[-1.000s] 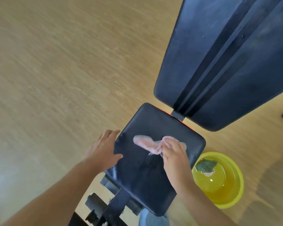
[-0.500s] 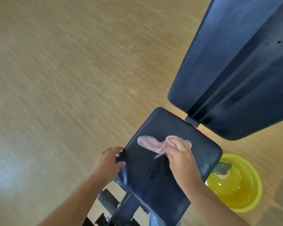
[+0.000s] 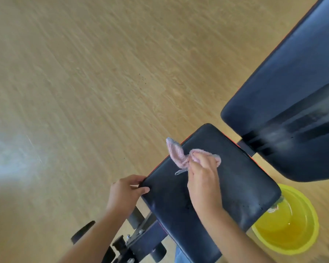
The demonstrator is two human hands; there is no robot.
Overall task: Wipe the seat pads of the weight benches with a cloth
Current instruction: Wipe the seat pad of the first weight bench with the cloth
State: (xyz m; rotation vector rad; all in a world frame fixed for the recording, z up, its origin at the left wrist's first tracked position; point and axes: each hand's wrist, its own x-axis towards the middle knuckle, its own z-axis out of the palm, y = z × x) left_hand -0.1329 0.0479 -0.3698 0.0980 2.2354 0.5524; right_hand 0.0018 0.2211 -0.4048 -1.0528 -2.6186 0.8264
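Right hand [image 3: 203,177] clamped on pink cloth [image 3: 180,155], pressing it to the far-left part of the black seat pad [image 3: 235,186], one loose end poking past the pad's left edge. Left hand [image 3: 124,192] gripping the pad's near-left corner. Backrest [image 3: 292,88] far right; yellow basin [image 3: 292,224] on wood floor [image 3: 84,82], right of pad.

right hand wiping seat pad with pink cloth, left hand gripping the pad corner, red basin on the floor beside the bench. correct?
One error: the basin is yellow, not red, as the head view shows. The rest holds: right hand wiping the seat pad with the pink cloth, left hand gripping the pad corner.
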